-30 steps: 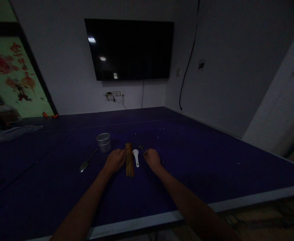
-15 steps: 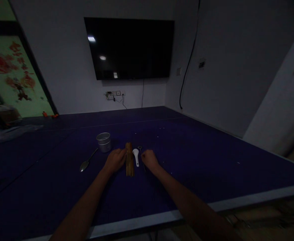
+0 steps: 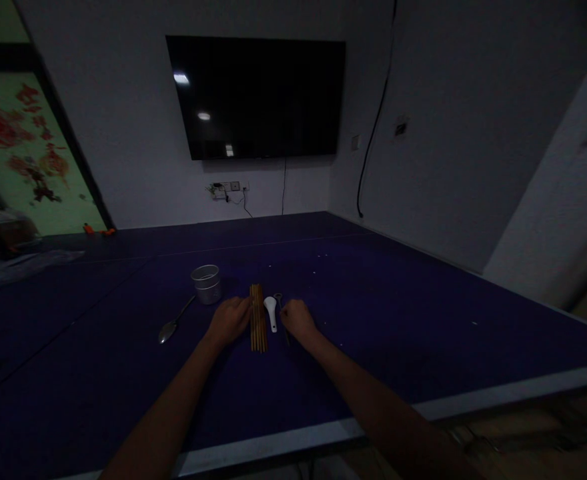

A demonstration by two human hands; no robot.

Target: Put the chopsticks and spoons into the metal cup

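A bundle of wooden chopsticks lies lengthwise on the dark blue table. My left hand rests against the bundle's left side with its fingers curled onto the sticks. Just right of the bundle lies a white ceramic spoon. Beside that is a small metal spoon, whose handle runs under my right hand. That hand's fingers are curled on the handle. The dim light hides the fingertips.
A small metal cup stands left of the chopsticks, with a large metal spoon lying further left. A black TV hangs on the far wall. The table's white front edge runs near me.
My right hand has slid left with the small metal spoon, closing the gap to the white spoon. My left hand and the chopsticks have stayed put.
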